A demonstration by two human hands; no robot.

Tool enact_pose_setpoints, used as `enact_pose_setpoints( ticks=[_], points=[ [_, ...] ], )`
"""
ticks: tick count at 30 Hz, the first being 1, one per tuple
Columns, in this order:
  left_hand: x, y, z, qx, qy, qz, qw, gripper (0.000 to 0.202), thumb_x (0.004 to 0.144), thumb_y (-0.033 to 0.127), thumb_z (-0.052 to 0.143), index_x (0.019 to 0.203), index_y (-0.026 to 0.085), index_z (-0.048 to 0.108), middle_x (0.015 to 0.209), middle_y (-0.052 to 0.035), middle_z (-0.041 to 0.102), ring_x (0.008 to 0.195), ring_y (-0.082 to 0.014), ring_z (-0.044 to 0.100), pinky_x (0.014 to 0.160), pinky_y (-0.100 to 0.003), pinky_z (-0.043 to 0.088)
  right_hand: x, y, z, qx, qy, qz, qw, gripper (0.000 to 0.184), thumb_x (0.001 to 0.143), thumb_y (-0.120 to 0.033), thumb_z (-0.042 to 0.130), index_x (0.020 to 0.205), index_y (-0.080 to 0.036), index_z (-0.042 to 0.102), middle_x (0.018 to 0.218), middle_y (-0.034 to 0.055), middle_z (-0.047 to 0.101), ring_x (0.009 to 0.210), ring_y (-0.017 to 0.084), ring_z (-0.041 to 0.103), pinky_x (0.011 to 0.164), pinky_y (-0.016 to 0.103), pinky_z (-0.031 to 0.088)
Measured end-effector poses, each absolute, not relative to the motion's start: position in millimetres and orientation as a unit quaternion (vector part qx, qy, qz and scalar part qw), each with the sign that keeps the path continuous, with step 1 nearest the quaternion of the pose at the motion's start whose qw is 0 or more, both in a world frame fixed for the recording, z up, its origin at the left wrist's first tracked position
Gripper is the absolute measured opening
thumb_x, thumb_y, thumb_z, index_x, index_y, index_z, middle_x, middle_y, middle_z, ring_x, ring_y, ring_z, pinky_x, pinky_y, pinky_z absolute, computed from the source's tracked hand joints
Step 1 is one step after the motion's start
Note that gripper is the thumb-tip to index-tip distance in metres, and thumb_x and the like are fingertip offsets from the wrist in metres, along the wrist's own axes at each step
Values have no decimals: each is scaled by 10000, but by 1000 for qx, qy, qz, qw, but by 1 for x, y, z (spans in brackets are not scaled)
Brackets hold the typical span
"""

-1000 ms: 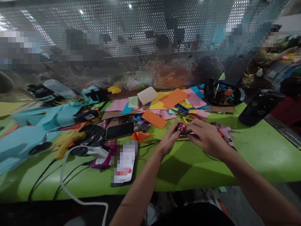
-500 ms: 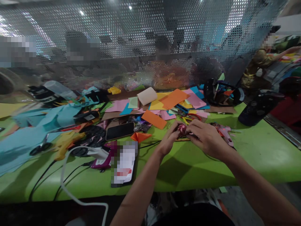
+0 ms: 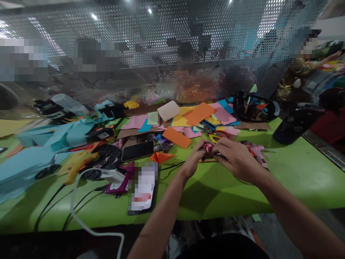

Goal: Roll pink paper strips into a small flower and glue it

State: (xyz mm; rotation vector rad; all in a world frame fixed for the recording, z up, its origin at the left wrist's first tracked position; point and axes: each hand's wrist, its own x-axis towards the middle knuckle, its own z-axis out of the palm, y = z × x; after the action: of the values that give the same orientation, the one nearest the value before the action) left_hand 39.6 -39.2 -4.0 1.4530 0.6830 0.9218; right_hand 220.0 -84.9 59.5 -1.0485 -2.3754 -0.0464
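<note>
Both my hands meet over the middle of the green table (image 3: 296,180). Between them is a small pink rolled paper flower (image 3: 208,147). My left hand (image 3: 194,160) pinches it from the left with curled fingers. My right hand (image 3: 235,158) closes on it from the right, its fingers bent over the paper. A pink glue gun (image 3: 258,151) lies just to the right of my right hand. An orange folded paper piece (image 3: 161,156) lies left of my left hand.
Coloured paper sheets (image 3: 199,113) are scattered behind my hands. A black phone (image 3: 137,150) and a second phone (image 3: 142,187) lie to the left, with cables (image 3: 81,201), scissors (image 3: 45,171) and blue paper. A black basket (image 3: 253,106) and a perforated screen (image 3: 161,54) stand behind.
My hands stay closed on the pink paper flower with only slight finger shifts. The view has drifted a little.
</note>
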Motion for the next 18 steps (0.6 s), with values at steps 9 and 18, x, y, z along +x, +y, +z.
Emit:
enact_pose_setpoints(
  ticks=[9,18],
  points=[
    [39,-37,-3,628,292,394,604,338,837,434,471,1057,201,576,908,-27,544,716,-143,430,614,-247,368,221,-85,58,-391,-882,-8,262,135,969,-174,504,909,-180,625,887,78,631,824,203,593,705,307,457],
    [36,-35,-8,607,257,420,624,365,871,485,507,1069,187,579,883,-16,525,709,-125,433,600,-232,358,218,-82,57,-399,-877,-14,267,90,951,-181,554,911,-170,633,909,79,635,835,204,593,699,301,434]
  ],
)
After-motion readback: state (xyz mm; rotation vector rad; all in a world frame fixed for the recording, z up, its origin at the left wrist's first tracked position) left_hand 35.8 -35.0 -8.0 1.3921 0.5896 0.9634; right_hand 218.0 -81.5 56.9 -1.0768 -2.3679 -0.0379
